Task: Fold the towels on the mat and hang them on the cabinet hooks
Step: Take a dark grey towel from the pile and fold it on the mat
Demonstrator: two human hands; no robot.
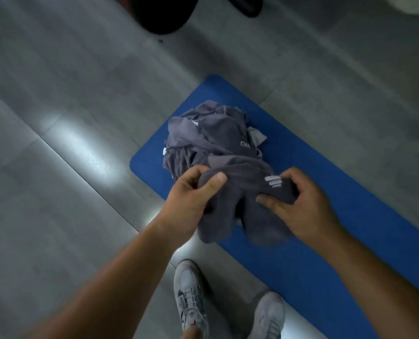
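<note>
Dark grey terry towel with three pale woven stripes: held up by both hands over the near end of the blue foam mat. Its lower folds sag towards the mat; contact cannot be confirmed.

Left hand grips the upper edge, thumb pressed flat on top and fingers curled beneath. Right hand clamps the same edge further along, thumb laid across the front and fingers wrapped over behind.

The hands sit apart along that edge. I judge this is to find the hem and spread the bunched cloth before the first fold.

The crumpled pile of grey towels lies on the mat just beyond, seemingly touching the held one. Pale grey trainers stand on the grey tiled floor at the mat's near edge.

No cabinet hooks are in sight. Folding is judged barely begun.
</note>
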